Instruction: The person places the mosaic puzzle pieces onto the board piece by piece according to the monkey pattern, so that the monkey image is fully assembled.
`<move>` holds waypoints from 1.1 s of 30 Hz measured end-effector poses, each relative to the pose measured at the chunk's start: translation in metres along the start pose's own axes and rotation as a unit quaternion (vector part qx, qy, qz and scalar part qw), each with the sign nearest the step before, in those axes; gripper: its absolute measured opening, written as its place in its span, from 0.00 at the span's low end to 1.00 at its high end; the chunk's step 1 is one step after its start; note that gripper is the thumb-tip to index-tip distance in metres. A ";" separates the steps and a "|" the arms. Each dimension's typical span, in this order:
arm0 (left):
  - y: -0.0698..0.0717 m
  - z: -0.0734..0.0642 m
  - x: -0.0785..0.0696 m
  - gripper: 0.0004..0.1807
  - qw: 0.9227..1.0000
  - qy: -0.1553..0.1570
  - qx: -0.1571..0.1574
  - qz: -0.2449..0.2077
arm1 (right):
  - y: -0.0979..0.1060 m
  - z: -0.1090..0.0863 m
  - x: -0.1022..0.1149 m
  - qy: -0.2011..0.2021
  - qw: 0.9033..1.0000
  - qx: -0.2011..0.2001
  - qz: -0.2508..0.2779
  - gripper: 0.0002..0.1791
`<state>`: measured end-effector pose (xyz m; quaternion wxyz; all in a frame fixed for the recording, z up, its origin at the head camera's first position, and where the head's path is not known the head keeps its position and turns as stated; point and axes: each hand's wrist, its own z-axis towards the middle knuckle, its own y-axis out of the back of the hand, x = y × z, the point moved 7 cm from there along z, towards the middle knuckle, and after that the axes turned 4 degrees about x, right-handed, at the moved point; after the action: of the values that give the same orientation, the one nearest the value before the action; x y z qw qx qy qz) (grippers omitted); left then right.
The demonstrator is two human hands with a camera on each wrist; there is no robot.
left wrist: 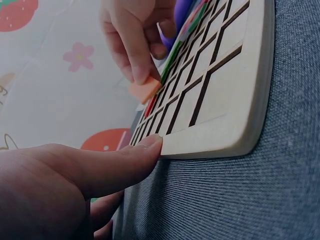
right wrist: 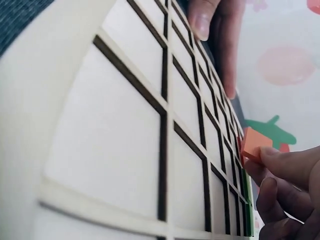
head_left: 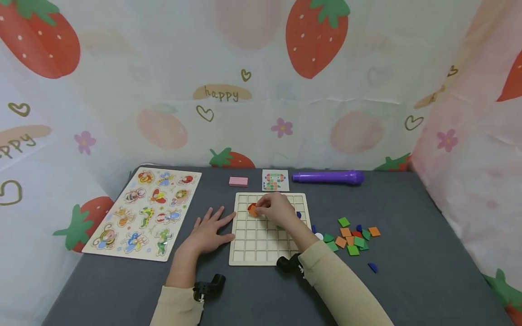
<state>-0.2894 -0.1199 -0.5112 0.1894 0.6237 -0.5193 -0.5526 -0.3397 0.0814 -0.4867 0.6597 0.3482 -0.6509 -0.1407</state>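
Over the upper left of the wooden grid board [head_left: 249, 260], my right hand [head_left: 280, 211] pinches an orange square tile [right wrist: 255, 141] between thumb and fingers. The tile is tilted above the squares, close to a red piece [left wrist: 149, 107] on the board. My left hand [head_left: 205, 234] lies with fingers spread on the table at the board's left side; its thumb [left wrist: 147, 145] touches the board's edge. Green and blue pieces also show on the board, partly hidden behind the right hand.
Loose coloured tiles [head_left: 352, 250] lie scattered right of the board. Behind it are a pattern card [head_left: 275, 180], a pink block [head_left: 238, 181] and a purple microphone-like stick [head_left: 326, 177]. An insect picture board [head_left: 152, 235] lies at left. Strawberry-print curtains [head_left: 171, 68] enclose the table.
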 end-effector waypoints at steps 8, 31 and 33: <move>0.002 -0.001 -0.001 0.38 1.000 -0.001 0.000 -0.002 | -0.009 0.003 0.009 0.009 0.997 0.020 -0.080 0.05; 0.001 0.001 0.000 0.38 1.000 -0.001 0.000 0.005 | -0.001 -0.011 0.011 0.014 0.993 -0.003 -0.117 0.04; 0.001 0.001 0.000 0.38 1.000 -0.001 0.000 0.003 | 0.004 -0.016 0.011 0.011 0.993 -0.010 -0.114 0.05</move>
<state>-0.2907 -0.1195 -0.5111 0.1906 0.6219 -0.5214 -0.5523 -0.3240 0.0814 -0.4741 0.6503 0.4149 -0.5980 -0.2175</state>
